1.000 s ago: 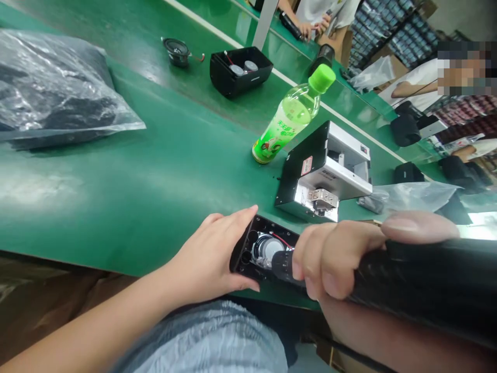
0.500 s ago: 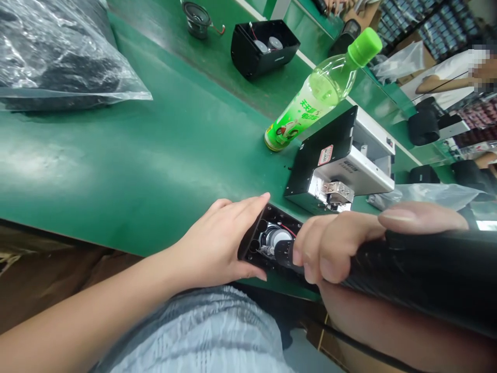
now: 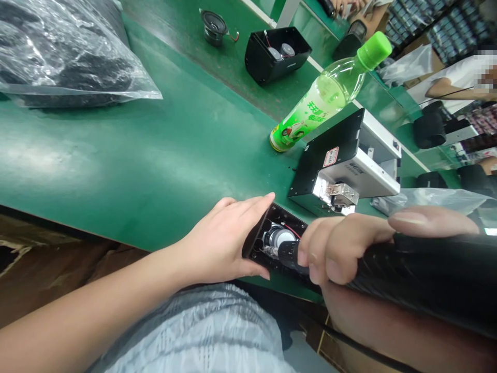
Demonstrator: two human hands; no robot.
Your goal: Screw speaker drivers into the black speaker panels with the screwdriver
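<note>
My left hand (image 3: 221, 241) grips the left side of an open black speaker housing (image 3: 267, 241) at the near edge of the green table (image 3: 155, 155). A round speaker driver and red wires show inside it. My right hand (image 3: 349, 246) is wrapped around a black electric screwdriver (image 3: 419, 274), its tip pointing down into the housing.
A green drink bottle (image 3: 326, 96) stands behind a black and silver screw feeder box (image 3: 349, 166). Farther back sit another black housing (image 3: 277, 54) and a loose speaker driver (image 3: 213, 26). A plastic bag of black parts (image 3: 66, 52) lies at the left. Other people work at the far right.
The view has shifted, so everything on the table sits lower and more to the right in the picture. Both hands keep their hold on the housing and the screwdriver.
</note>
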